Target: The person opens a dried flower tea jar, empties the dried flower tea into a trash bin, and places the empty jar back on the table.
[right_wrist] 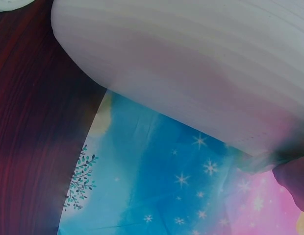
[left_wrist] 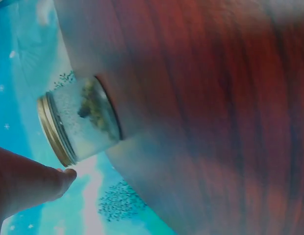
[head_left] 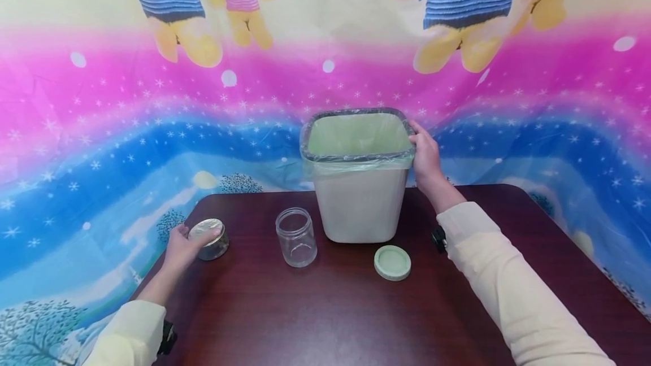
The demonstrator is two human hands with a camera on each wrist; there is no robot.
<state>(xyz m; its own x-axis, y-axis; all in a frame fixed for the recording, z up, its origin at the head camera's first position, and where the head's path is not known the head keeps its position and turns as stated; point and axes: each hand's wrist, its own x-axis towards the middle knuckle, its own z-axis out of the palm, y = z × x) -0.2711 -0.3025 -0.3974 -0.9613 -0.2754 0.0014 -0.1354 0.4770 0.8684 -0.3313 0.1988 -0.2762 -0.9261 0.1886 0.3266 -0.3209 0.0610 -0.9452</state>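
Observation:
At the table's left side, my left hand point(head_left: 182, 246) holds a short glass jar point(head_left: 213, 250) by its gold lid, the thumb lying across the top. In the left wrist view, greenish-brown contents show through the jar point(left_wrist: 90, 117), and one digit touches the lid's rim. My right hand point(head_left: 427, 154) grips the right rim of a pale bin point(head_left: 361, 202), which has a clear plastic liner folded over its dark rim. An uncapped clear jar point(head_left: 296, 242) stands left of the bin. In front of the bin lies a round light green lid point(head_left: 392, 262).
The dark red-brown table point(head_left: 305, 321) has rounded far corners. Behind it hangs a cloth backdrop point(head_left: 325, 66) with bears and snowflakes, close to the bin's back. The left-hand jar stands near the table's left edge.

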